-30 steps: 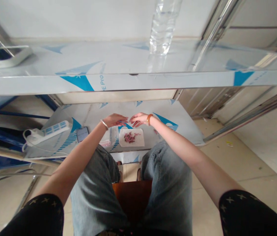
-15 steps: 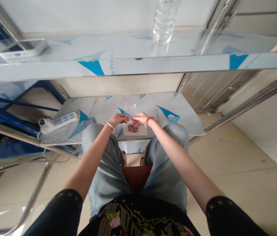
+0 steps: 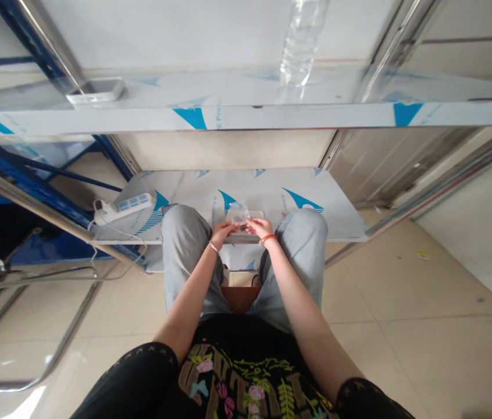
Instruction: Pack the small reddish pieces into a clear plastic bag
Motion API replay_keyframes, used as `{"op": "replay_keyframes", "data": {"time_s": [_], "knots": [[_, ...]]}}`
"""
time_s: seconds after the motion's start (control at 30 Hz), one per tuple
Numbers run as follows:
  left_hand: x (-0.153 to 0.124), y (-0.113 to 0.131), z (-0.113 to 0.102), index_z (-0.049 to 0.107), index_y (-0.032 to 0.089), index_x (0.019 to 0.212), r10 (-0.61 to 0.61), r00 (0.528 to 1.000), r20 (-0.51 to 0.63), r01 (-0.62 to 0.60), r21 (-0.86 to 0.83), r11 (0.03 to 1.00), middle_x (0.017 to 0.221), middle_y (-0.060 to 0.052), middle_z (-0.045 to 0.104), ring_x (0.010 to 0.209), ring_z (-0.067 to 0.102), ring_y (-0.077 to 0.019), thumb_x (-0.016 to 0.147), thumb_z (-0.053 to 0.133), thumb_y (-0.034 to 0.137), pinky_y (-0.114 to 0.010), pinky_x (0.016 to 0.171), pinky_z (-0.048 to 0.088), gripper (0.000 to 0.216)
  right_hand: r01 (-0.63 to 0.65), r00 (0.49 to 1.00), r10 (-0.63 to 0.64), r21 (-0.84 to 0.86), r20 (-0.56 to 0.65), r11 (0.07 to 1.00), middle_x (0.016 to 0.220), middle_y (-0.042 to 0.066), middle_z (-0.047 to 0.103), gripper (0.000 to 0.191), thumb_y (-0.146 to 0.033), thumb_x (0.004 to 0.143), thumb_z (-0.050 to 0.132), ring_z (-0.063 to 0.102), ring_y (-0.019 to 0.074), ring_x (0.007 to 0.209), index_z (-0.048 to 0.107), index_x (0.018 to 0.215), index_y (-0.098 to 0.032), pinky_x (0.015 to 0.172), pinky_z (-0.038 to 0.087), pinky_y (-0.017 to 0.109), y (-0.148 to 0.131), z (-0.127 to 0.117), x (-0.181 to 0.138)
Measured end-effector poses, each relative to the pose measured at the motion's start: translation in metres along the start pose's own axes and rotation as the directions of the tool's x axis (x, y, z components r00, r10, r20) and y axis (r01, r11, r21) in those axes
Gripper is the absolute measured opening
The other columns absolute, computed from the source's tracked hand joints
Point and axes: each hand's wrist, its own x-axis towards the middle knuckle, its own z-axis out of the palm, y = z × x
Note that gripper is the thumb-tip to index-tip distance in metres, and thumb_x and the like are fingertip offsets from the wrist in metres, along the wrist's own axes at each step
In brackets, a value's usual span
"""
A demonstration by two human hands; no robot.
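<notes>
My left hand (image 3: 222, 231) and my right hand (image 3: 259, 227) meet at the near edge of the low metal shelf (image 3: 324, 221), between my knees. Together they pinch a small clear plastic bag (image 3: 238, 215) that stands up between the fingertips. Right behind the hands lies a white sheet (image 3: 252, 215), mostly hidden by them. The pink bits that lay on it do not show from here. A thin bracelet is on my left wrist and an orange band on my right.
A white power strip (image 3: 126, 205) with its cable lies at the shelf's left end. On the upper shelf (image 3: 246, 116) stand a clear water bottle (image 3: 300, 46) and a white phone-like device (image 3: 97, 90). Blue metal framing stands left; tiled floor lies right.
The view has tilted down and back, so my hands look smaller and closer to my knees. Both hands came down onto the white sheet and now hold a clear bag upright between them.
</notes>
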Motion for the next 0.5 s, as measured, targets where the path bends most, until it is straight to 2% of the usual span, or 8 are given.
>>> {"op": "replay_keyframes", "data": {"time_s": [0.1,0.23,0.37,0.5], "knots": [[-0.007,-0.011,-0.006,0.074,0.014,0.076,0.028,0.999,-0.027,-0.029,-0.036,0.999,0.072,-0.004,0.071,0.068,0.064,-0.0153,0.057,0.083,0.039,-0.021,0.058,0.038,0.033,0.008,1.000,-0.008,0.054,-0.007,0.998,0.063,0.001,0.068,0.019,-0.026,0.064,0.081,0.062,0.0105,0.050,0.066,0.070,-0.015,0.043,0.049,0.018,0.008,0.002,-0.009],[-0.013,-0.021,-0.009,0.076,0.015,0.084,0.064,0.993,-0.099,-0.073,-0.085,0.994,0.074,-0.003,0.071,0.072,0.064,-0.0154,0.058,0.083,0.038,-0.023,0.063,0.041,0.036,0.033,0.999,-0.031,0.046,-0.042,0.998,0.073,0.003,0.071,0.022,-0.030,0.065,0.079,0.064,0.0120,0.056,0.068,0.077,-0.016,0.045,0.051,0.019,0.020,0.004,-0.020],[-0.017,-0.026,-0.005,0.075,0.014,0.079,0.128,0.983,-0.131,-0.145,-0.132,0.981,0.076,-0.004,0.072,0.077,0.064,-0.0174,0.055,0.084,0.031,-0.026,0.073,0.045,0.031,0.073,0.992,-0.072,0.000,-0.106,0.997,0.080,0.006,0.072,0.031,-0.039,0.062,0.078,0.064,0.0141,0.059,0.068,0.080,-0.016,0.043,0.048,0.021,0.032,0.001,-0.027],[-0.023,-0.027,-0.001,0.074,0.014,0.078,0.126,0.980,-0.157,-0.155,-0.188,0.970,0.078,-0.005,0.073,0.078,0.065,-0.0182,0.053,0.085,0.025,-0.029,0.079,0.047,0.030,0.123,0.981,-0.130,-0.057,-0.143,0.991,0.080,0.006,0.072,0.042,-0.050,0.058,0.076,0.065,0.0165,0.064,0.068,0.081,-0.016,0.043,0.045,0.021,0.039,-0.004,-0.031]]}}
